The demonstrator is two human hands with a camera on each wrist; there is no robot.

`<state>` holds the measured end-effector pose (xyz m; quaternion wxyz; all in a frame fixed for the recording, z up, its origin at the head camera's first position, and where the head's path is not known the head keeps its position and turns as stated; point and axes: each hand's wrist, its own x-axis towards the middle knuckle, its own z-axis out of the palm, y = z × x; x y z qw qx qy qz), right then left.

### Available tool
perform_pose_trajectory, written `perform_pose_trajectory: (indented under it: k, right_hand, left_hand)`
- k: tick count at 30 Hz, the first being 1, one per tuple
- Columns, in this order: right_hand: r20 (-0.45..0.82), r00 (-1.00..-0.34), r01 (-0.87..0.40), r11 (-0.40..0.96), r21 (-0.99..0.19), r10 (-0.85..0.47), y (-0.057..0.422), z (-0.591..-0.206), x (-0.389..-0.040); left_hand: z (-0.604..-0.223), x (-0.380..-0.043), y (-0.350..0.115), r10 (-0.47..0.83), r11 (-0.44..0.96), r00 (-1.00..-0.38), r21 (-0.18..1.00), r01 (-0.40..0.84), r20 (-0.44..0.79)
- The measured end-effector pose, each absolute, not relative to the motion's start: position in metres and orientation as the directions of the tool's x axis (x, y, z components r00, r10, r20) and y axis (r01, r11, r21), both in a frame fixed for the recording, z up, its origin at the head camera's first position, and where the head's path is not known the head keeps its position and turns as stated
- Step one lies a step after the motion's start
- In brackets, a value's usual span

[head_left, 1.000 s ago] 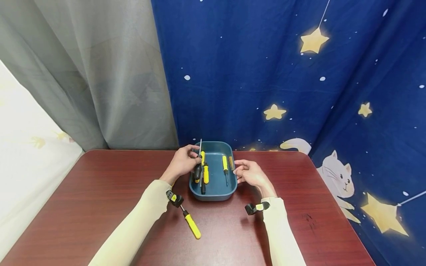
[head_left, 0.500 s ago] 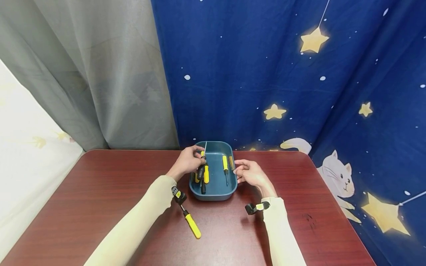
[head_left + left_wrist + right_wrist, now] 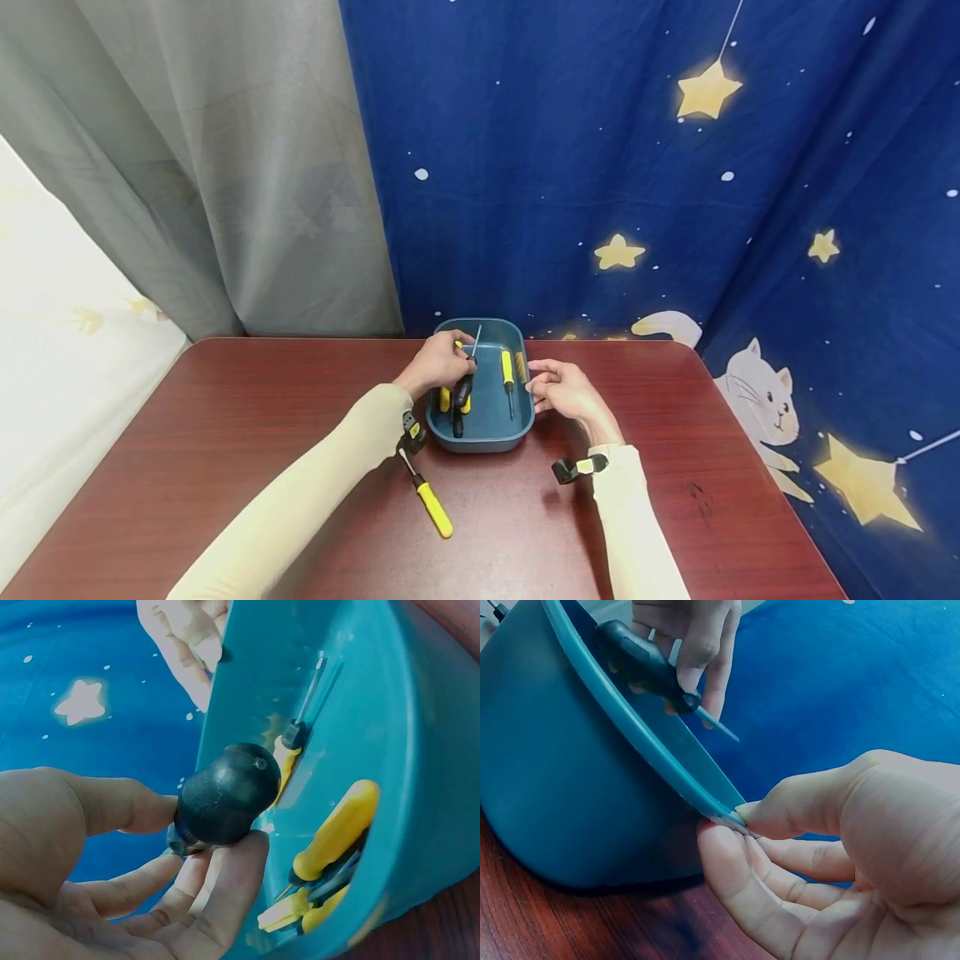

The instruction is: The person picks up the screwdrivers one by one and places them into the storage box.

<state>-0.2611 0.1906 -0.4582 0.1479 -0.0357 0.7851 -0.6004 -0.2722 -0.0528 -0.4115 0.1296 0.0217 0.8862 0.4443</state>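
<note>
1. At far left, a grey curtain (image 3: 270,167) hangs behind the table (image 3: 247,408), whose reddish-brown top carries everything.
2. A loose yellow-handled screwdriver (image 3: 434,507) lies on the table in front of the blue bin (image 3: 482,447), its shaft angled toward the left wrist and its handle toward the person.
3. The left hand (image 3: 441,365) reaches over the bin's left side, thumb and fingers pinching a black-handled screwdriver (image 3: 464,391); this tool is over the bin's left half, blade pointing away from the person and slightly right, handle end nearer.
4. Beneath it, a cluster of yellow-handled tools (image 3: 337,829) lies along the bin's left side; the hand partly covers them, so their number is hard to be sure of.
5. Apart from these, toward the bin's right wall, another yellow screwdriver (image 3: 507,368) lies on the bin floor, shaft toward the person.
6. The right hand (image 3: 570,392) grasps the bin's right rim between thumb and forefinger.
7. Farther right, a cat print (image 3: 757,400) shows on the blue curtain (image 3: 540,150).
</note>
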Motion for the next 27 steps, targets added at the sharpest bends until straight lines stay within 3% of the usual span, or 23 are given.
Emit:
perform_pose_trajectory:
  k: [27]
  right_hand:
    - [-0.196, -0.951, 0.131, 0.262, -0.956, -0.239, 0.189, -0.457, -0.261]
  left_hand:
    - [-0.423, -0.289, -0.024, 0.202, 0.68, -0.902, 0.717, -0.151, -0.382]
